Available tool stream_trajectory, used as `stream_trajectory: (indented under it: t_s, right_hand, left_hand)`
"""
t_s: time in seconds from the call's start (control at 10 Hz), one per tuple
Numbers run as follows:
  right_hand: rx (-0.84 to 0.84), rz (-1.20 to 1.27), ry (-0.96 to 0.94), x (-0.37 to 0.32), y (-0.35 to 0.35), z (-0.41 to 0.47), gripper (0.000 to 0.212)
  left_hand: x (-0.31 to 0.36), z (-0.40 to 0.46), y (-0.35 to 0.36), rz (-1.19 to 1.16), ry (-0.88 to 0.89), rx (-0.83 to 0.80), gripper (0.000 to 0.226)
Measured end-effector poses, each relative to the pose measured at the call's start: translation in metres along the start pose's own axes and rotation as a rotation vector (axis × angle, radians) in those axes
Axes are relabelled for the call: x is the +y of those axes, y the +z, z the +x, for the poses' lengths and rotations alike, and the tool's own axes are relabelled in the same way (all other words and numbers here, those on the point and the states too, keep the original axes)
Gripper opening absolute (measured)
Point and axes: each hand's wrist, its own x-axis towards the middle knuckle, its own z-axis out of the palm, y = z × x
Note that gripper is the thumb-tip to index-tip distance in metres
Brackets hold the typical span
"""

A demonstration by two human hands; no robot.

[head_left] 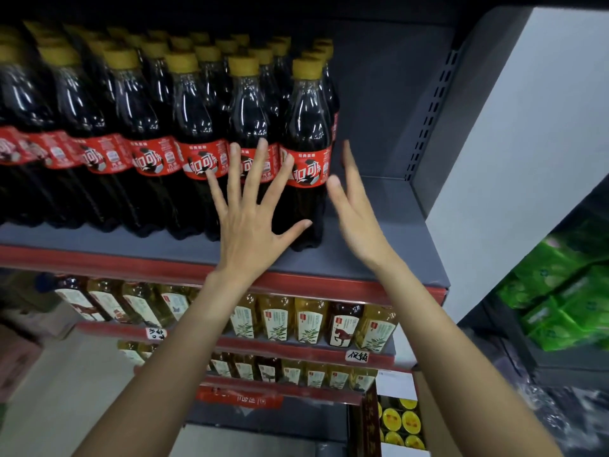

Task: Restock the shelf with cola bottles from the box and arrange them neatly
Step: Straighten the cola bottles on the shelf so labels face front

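Cola bottles: dark, yellow caps, red labels, upright | L hand fingers splayed | R hand fingers straight, empty

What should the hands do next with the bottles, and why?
Probably nudge the end bottle back and snug into its row. Both hands are open: the left hand is spread in front of the bottles, the right hand is beside the end one. That bottle seems to stand a little forward, and the shelf to its right is bare.

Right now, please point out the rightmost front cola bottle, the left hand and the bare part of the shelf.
rightmost front cola bottle (308, 166), head view, red label.
left hand (248, 222), head view, back.
shelf (379, 232), head view, bare board.
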Motion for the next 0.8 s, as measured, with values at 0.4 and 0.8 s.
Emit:
stream_trajectory:
  t_s: [0.4,0.8]
  right_hand:
    - [-0.114,-0.147,-0.09,0.015,0.029,-0.013,0.096]
    - [0.395,-0.351,-0.242,-0.027,0.045,-0.049,0.06]
  left_hand:
    - [-0.025,-0.022,-0.009,-0.039,-0.243,-0.094,0.089]
    - [-0.031,-0.032,-0.045,-0.375,-0.348,0.106,0.065]
